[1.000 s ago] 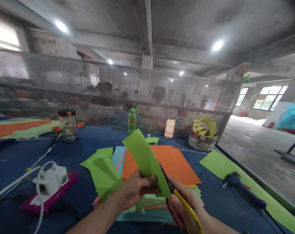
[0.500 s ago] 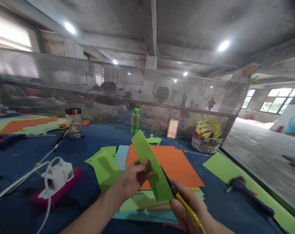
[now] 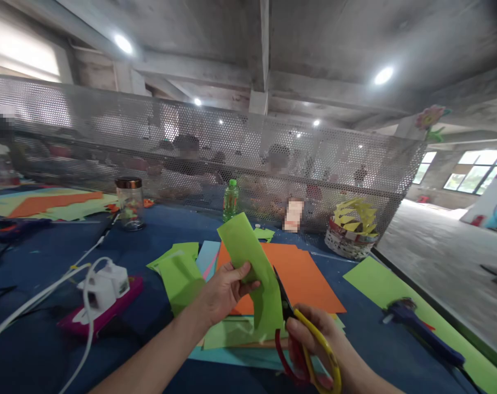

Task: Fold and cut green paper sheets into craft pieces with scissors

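My left hand [image 3: 221,293] pinches a strip of light green paper [image 3: 250,262] and holds it upright over the blue table [image 3: 158,230]. My right hand [image 3: 318,339] grips scissors [image 3: 304,342] with yellow and red handles; their dark blades meet the strip's right edge, low down. Below the hands lies a stack of coloured sheets, with an orange sheet [image 3: 304,276] on top and green and light blue ones under it. A loose, curled green piece [image 3: 178,276] lies to the left of the stack.
A white power strip on a pink box [image 3: 103,293] sits at the left with white cables. A blue glue gun [image 3: 421,331] rests on a green sheet at right. Further back stand a glass jar [image 3: 129,202], a green bottle [image 3: 231,200] and a woven basket [image 3: 351,230] before a perforated metal screen, with people beyond.
The scissors' handles have spread and the blades have moved up along the strip's right edge. My left hand has shifted its pinch higher on the strip.
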The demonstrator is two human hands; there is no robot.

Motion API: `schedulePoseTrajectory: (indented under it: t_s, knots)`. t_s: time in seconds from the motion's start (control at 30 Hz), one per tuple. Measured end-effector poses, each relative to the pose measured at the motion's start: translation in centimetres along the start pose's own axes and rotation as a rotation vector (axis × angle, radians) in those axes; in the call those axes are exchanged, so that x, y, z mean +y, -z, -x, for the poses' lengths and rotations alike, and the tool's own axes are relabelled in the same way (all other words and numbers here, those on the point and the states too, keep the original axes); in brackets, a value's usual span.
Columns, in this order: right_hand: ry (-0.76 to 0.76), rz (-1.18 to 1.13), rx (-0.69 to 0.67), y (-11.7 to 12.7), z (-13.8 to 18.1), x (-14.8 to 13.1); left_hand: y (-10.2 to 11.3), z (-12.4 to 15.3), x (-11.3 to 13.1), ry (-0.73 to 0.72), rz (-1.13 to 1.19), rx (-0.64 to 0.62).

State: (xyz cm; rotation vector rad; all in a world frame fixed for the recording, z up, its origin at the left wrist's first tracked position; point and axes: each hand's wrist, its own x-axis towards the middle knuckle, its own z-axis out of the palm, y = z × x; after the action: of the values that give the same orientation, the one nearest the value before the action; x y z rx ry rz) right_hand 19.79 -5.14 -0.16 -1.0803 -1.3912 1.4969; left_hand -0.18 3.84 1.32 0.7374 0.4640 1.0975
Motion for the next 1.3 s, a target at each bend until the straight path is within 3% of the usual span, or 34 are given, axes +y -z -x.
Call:
schedulePoseTrajectory:
  t_s: [0.17, 0.3, 0.43, 0.57, 0.63, 0.8, 0.93, 1.3]
  knots:
    - [-0.104, 0.01, -0.066, -0.3, 0.5, -0.4, 0.2, 0.0, -0.2, 0.031, -0.023, 0.008]
    - [-0.064, 0.037, -0.05, 0.1, 0.2, 0.6, 0.2, -0.2, -0.1, 0.014, 0.021, 0.086]
    - [-0.026, 0.07, -0.065, 0.5, 0.0, 1.3, 0.0, -0.2, 0.2, -0.008, 0.033, 0.088]
    - [0.035, 0.068, -0.151, 0.9, -0.2, 1.8, 0.1, -0.2, 0.2, -0.001, 0.019, 0.108]
    - [0.063, 0.079, -0.178, 0.9, -0.1, 1.7, 0.2, -0.2, 0.1, 0.01, 0.018, 0.119]
    - [0.148, 0.16, -0.091, 0.5, 0.5, 0.6, 0.1, -0.1, 0.1, 0.033, -0.017, 0.102]
    - [0.246, 0.181, -0.123, 0.1, 0.4, 0.2, -0.1, 0.0, -0.2, 0.053, -0.051, 0.072]
    - [0.24, 0.181, -0.133, -0.8, 0.2, 0.4, -0.4, 0.4, -0.5, 0.077, 0.001, 0.063]
